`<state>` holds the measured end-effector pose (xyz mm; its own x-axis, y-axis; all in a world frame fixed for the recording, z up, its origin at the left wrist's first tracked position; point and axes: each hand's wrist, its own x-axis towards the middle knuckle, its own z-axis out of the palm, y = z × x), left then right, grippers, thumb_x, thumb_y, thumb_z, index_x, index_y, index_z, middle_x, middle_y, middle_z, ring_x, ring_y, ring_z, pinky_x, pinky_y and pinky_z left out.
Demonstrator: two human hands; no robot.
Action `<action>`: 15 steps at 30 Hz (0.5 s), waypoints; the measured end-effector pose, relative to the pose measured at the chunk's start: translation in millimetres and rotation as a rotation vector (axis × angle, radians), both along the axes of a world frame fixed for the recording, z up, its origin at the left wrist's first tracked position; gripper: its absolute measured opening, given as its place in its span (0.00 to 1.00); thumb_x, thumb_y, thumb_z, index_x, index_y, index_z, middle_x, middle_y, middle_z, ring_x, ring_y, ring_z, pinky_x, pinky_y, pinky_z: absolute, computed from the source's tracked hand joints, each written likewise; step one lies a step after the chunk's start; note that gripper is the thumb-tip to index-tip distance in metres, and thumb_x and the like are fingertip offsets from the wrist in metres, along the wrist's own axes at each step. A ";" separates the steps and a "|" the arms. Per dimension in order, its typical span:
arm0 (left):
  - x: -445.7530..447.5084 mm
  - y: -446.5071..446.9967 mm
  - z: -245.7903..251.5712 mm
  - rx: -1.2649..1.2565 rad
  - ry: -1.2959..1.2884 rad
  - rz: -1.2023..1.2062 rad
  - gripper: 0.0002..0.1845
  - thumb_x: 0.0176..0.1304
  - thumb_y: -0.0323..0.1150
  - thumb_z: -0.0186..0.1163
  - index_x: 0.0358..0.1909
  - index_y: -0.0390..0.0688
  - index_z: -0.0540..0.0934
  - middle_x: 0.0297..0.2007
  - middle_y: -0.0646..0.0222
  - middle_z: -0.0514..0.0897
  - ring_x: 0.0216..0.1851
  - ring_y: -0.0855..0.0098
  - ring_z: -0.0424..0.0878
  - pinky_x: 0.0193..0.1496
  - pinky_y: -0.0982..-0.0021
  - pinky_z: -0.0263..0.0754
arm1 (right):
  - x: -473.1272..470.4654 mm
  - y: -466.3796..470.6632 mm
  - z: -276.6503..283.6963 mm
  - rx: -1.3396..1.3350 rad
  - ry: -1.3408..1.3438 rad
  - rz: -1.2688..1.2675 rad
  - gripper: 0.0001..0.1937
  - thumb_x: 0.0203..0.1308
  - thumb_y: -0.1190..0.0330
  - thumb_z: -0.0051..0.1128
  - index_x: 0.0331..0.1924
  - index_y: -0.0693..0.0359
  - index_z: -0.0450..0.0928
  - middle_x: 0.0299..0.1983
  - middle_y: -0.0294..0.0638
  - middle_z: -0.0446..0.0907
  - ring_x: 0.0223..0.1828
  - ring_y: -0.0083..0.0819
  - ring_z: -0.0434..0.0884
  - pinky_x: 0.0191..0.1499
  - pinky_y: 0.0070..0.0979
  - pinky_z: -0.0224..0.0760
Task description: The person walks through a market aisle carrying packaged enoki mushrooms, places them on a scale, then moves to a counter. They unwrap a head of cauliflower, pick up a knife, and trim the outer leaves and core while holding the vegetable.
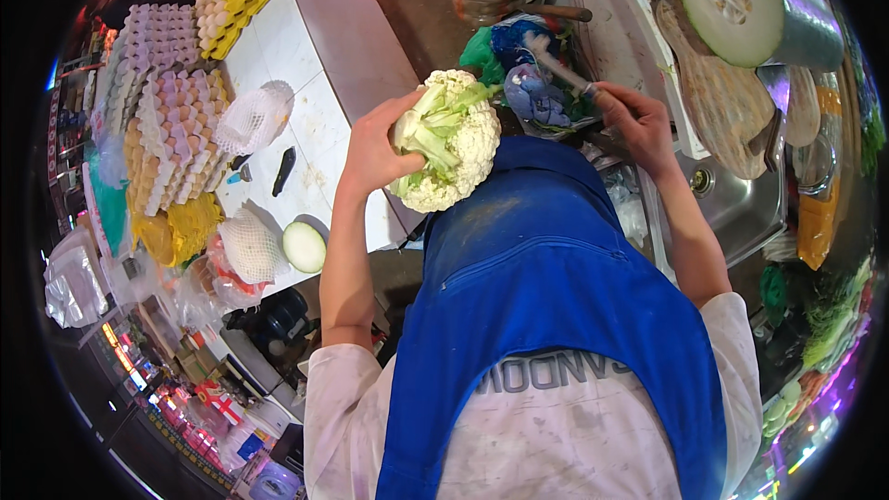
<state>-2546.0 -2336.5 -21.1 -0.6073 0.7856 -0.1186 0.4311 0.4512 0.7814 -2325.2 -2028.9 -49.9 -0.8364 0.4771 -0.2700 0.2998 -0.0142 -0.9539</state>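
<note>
A cauliflower head (479, 146) with its green stalk side turned up is gripped at its left by my left hand (382, 146), in front of the blue apron (549, 222). My right hand (633, 118) holds a knife (559, 71) by its handle; the pale blade points up and left, over a bin of blue and green plastic bags (531, 94). Blade and cauliflower are apart. Some of the blade's tip is blurred against the bags.
To the left, a white tiled counter (305, 101) bears egg trays (180, 125), foam net sleeves (257, 118), a black-handled tool (284, 171) and a cut gourd piece (304, 247). On the right are a steel sink (736, 208), a large cut winter melon (731, 3) and another knife (774, 118).
</note>
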 end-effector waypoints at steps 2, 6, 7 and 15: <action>-1.3 -0.3 -2.2 -0.032 -0.001 0.011 0.41 0.33 0.34 0.66 0.60 0.43 0.81 0.46 0.57 0.86 0.45 0.55 0.84 0.53 0.65 0.78 | 5.6 -2.7 8.4 0.237 0.125 0.207 0.14 0.65 0.66 0.67 0.51 0.62 0.86 0.33 0.43 0.85 0.32 0.27 0.82 0.37 0.24 0.74; -4.0 2.7 -3.1 -0.092 -0.006 -0.009 0.40 0.33 0.36 0.66 0.59 0.41 0.81 0.48 0.54 0.86 0.47 0.53 0.84 0.55 0.63 0.77 | 13.9 -21.3 26.2 0.432 0.266 0.552 0.14 0.59 0.68 0.71 0.48 0.61 0.87 0.29 0.42 0.83 0.27 0.35 0.82 0.31 0.28 0.74; -5.4 4.1 -2.6 -0.112 -0.032 -0.015 0.40 0.33 0.36 0.67 0.58 0.40 0.81 0.49 0.53 0.86 0.48 0.52 0.84 0.56 0.62 0.77 | 13.0 -25.3 28.7 0.422 0.291 0.581 0.14 0.59 0.68 0.71 0.48 0.61 0.87 0.28 0.42 0.82 0.25 0.34 0.81 0.29 0.29 0.73; -13.8 14.4 0.9 -0.206 -0.011 -0.107 0.39 0.33 0.37 0.65 0.57 0.38 0.82 0.48 0.51 0.86 0.49 0.51 0.84 0.57 0.62 0.77 | -4.2 -25.8 45.1 0.486 0.242 0.743 0.11 0.59 0.64 0.71 0.44 0.58 0.88 0.26 0.41 0.81 0.23 0.36 0.81 0.27 0.32 0.73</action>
